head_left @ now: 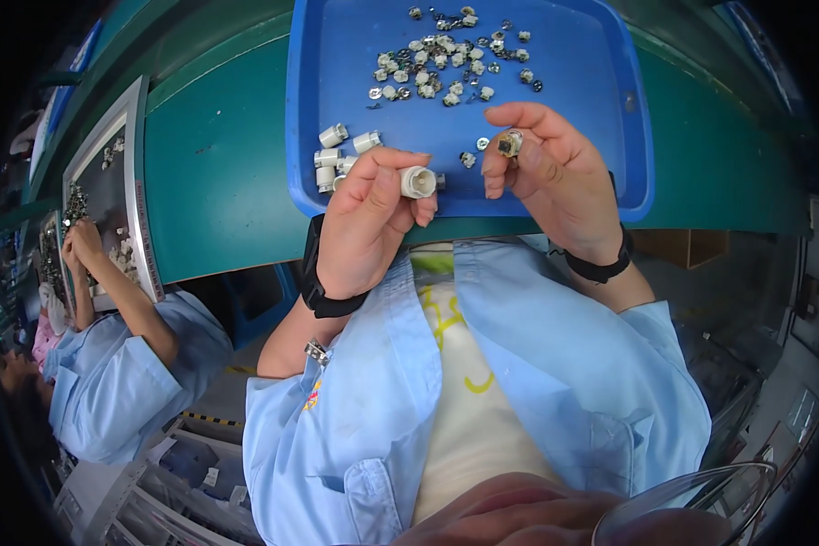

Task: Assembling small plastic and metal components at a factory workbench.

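Over the near edge of a blue tray (642,109), my left hand (355,223) pinches a white hollow cylindrical fitting (418,182), its open end facing up toward me. Some metal shows at the fitting's right side, by my fingertips. To the right, my right hand (569,187) grips a small brass-coloured part (510,143) with a dark centre between thumb and fingers. The two hands are apart. Several similar white cylinders (333,136) lie in the tray beside my left hand, partly hidden by it. Two small metal-and-white pieces (468,159) lie between my hands.
A loose pile of small white and metal parts (437,64) spreads over the tray's far half. The tray rests on a green table (218,182). At the left, a co-worker's hands (84,244) are over a grey-framed tray (142,173) of parts.
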